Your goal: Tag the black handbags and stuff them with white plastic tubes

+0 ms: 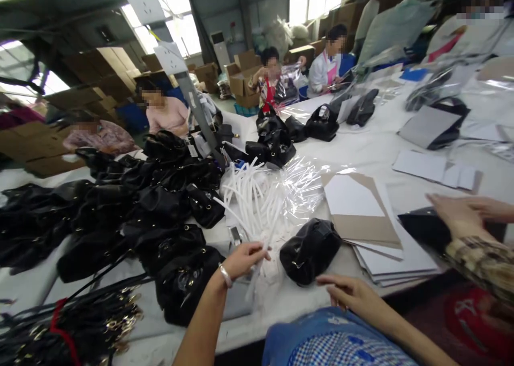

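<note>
My left hand (243, 259) reaches forward over the white table (361, 151) and pinches a white foam strip at the near edge of a heap of white foam strips (257, 200). A bracelet sits on its wrist. My right hand (349, 293) hovers near the table's front edge with its fingers loosely curled; nothing shows in it. A small black bag (310, 249) lies between the two hands, closer to the right one. Crinkled clear plastic (299, 186) lies under and behind the strips.
A big pile of black bags (136, 210) covers the left side, with black straps (80, 323) at the front left. Stacked white and brown cards (365, 216) lie to the right. Another person's hands (461, 213) hold a black item there. Several people work at the far side.
</note>
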`<action>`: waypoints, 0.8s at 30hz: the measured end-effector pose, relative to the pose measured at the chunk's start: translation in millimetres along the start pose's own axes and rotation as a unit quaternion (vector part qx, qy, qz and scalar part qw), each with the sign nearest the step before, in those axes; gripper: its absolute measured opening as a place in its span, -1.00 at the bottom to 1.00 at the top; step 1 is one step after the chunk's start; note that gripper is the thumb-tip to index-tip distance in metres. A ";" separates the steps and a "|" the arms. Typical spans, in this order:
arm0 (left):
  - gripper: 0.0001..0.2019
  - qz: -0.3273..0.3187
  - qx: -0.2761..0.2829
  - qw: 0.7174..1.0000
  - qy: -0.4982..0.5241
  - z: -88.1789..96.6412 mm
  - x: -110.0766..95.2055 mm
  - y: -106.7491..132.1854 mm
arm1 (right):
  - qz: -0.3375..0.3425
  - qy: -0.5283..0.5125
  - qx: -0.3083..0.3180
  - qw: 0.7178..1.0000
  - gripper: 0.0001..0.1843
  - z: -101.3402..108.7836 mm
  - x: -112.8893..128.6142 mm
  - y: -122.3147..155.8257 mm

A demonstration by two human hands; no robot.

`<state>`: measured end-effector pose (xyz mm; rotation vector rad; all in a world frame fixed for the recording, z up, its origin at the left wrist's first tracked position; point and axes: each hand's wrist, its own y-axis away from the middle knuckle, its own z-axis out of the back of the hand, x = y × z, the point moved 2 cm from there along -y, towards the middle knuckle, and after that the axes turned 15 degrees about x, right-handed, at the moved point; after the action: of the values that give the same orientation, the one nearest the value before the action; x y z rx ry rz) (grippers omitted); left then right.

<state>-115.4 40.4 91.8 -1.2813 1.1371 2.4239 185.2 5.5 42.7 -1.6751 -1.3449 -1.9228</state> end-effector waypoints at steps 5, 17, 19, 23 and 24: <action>-0.60 -0.120 0.247 0.952 0.136 -57.0 -43.4 9.6 | 0.115 -0.214 -0.033 0.969 -0.45 -33.1 41.6 -9.1; -0.65 -0.142 -0.063 0.980 0.122 -38.5 -30.5 -86.6 | 0.146 -0.413 -0.075 0.896 -0.57 -19.2 7.8 -19.4; -0.63 -0.151 -0.030 0.976 0.156 -37.5 -29.0 -109.8 | 0.152 -0.400 -0.077 0.901 -0.55 -13.6 2.3 -30.8; -0.62 -0.129 0.030 0.973 0.187 -34.2 -24.5 -142.4 | 0.151 -0.334 -0.114 0.923 -0.52 -2.9 -7.9 -53.8; -0.64 -0.117 0.048 0.976 0.175 -32.9 -23.9 -148.6 | 0.146 -0.318 -0.133 0.927 -0.51 0.2 -10.8 -59.6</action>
<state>-10.1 125.1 17.7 -1.7482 1.0915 2.0015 146.6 33.8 5.6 -2.6173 -0.9402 -1.4927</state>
